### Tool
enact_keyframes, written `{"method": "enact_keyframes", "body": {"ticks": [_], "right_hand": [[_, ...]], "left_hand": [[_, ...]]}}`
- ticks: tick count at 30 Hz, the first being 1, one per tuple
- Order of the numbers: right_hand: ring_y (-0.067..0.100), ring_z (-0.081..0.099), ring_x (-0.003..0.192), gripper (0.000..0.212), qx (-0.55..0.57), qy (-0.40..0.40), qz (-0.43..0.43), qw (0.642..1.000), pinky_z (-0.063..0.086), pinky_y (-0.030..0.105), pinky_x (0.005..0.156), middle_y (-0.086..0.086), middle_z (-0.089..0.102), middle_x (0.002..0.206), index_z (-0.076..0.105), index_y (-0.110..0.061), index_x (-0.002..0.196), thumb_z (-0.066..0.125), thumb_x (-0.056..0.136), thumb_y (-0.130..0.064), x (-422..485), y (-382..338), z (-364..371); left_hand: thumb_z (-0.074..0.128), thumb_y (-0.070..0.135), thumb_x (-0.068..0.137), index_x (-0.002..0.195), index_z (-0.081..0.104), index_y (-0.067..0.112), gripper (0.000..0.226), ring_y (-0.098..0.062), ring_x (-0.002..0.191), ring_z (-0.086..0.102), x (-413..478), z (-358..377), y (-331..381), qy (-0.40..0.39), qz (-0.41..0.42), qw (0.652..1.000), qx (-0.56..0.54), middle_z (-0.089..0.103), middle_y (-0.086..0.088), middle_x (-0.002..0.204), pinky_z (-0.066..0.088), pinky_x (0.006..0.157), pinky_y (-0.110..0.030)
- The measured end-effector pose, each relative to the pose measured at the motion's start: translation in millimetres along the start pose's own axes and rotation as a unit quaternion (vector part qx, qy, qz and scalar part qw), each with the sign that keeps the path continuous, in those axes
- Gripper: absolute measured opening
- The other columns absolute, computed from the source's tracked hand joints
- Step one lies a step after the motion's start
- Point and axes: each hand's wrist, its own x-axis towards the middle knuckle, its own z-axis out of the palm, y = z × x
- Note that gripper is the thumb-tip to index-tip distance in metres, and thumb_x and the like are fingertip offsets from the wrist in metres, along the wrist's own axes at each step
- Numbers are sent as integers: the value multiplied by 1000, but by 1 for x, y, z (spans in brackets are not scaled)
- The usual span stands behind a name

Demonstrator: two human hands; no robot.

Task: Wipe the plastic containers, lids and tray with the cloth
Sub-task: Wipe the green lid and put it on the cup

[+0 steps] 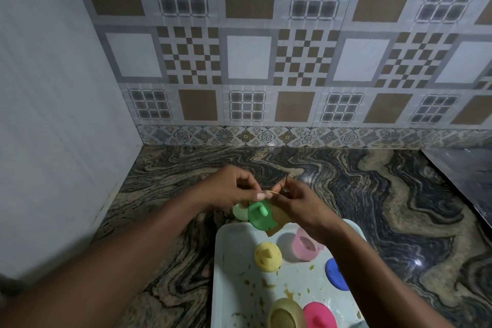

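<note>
My left hand (234,189) and my right hand (295,201) meet above the tray's far edge. Both pinch the thin top edge of a tan cloth (277,222), stretched taut between them; the rest hangs below my right hand. A green lid (259,214) with a knob sits just under my left fingers, and I cannot tell what holds it. A pale green container (240,212) is beside it. In the soiled white tray (231,261) lie a yellow lid (267,256), a pink container (306,247), a blue lid (335,274), a yellow container (286,314) and a pink lid (319,315).
The tray rests on a dark marbled counter (386,208) in a corner, with a patterned tile wall (266,61) behind and a plain wall (53,114) on the left. A dark flat surface (468,173) sits at the far right. Food smears dot the tray's floor.
</note>
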Motion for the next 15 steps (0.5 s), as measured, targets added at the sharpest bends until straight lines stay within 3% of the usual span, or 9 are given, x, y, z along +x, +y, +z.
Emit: {"method": "enact_keyframes", "body": {"ticks": [4, 7, 9, 10, 13, 15], "right_hand": [[26, 61, 67, 18, 37, 10, 25, 999, 53, 38, 58, 18, 61, 79, 56, -2, 96, 66, 94, -17, -3, -1, -1], [41, 63, 80, 24, 151, 0, 81, 985, 58, 58, 66, 27, 60, 88, 56, 2, 102, 63, 97, -21, -4, 1, -4], [41, 63, 84, 21, 215, 0, 121, 969, 56, 65, 76, 26, 62, 93, 60, 1, 103, 57, 98, -19, -5, 2, -9], [38, 65, 82, 19, 242, 0, 136, 961, 57, 62, 78, 25, 64, 93, 63, -1, 101, 53, 97, -16, -5, 2, -11], [26, 63, 68, 16, 215, -4, 116, 970, 57, 37, 62, 18, 62, 84, 62, -4, 95, 46, 96, -2, -8, 5, -12], [23, 60, 66, 15, 181, -16, 88, 979, 55, 34, 60, 17, 59, 82, 59, -3, 94, 47, 96, 6, -9, 9, -11]], "left_hand": [[82, 19, 81, 100, 72, 5, 25, -21, 90, 69, 11, 1, 1, -52, -49, 997, -15, 74, -17, 104, 56, 87, -40], [79, 19, 84, 100, 71, 12, 20, -19, 90, 67, 18, 0, 5, -93, -68, 993, 5, 74, -15, 104, 55, 89, -43], [79, 19, 84, 96, 71, 15, 16, -14, 85, 66, 21, 0, 8, -107, -68, 992, 4, 73, -7, 96, 54, 85, -38], [80, 20, 83, 95, 72, 16, 14, -11, 83, 66, 23, 0, 10, -109, -68, 992, 5, 72, -3, 93, 55, 83, -36], [78, 22, 85, 96, 73, 17, 13, -8, 78, 65, 24, 0, 15, -124, -77, 989, 28, 72, 1, 87, 54, 77, -30], [75, 26, 88, 95, 74, 17, 11, -7, 74, 63, 23, 0, 19, -151, -88, 983, 62, 71, 4, 82, 50, 76, -27]]}}
